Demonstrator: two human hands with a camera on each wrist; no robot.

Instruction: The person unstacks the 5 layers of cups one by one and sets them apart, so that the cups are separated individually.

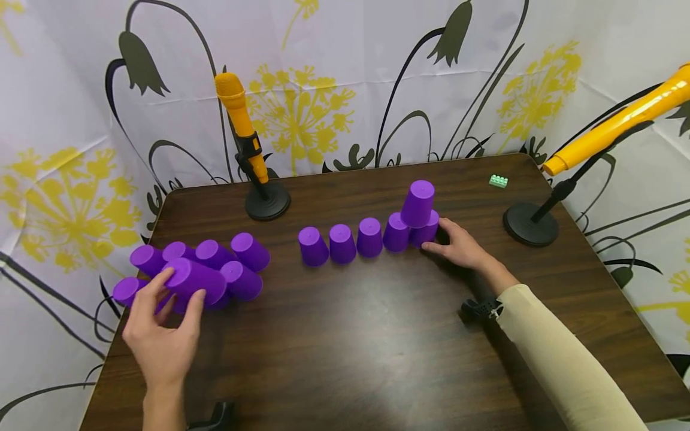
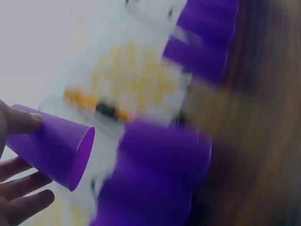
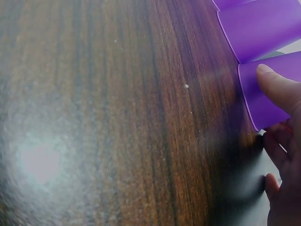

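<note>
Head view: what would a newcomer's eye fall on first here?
Probably the row of five purple cups across the table, with an upper cup on the two at its right end, where the right hand grips the end cup. At the left, the left hand holds a tilted cup over a cluster of cups. Two orange microphones stand out too: one at the back left, one at the right.

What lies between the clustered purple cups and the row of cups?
In the head view, bare tabletop separates the clustered cups from the row of cups.
</note>
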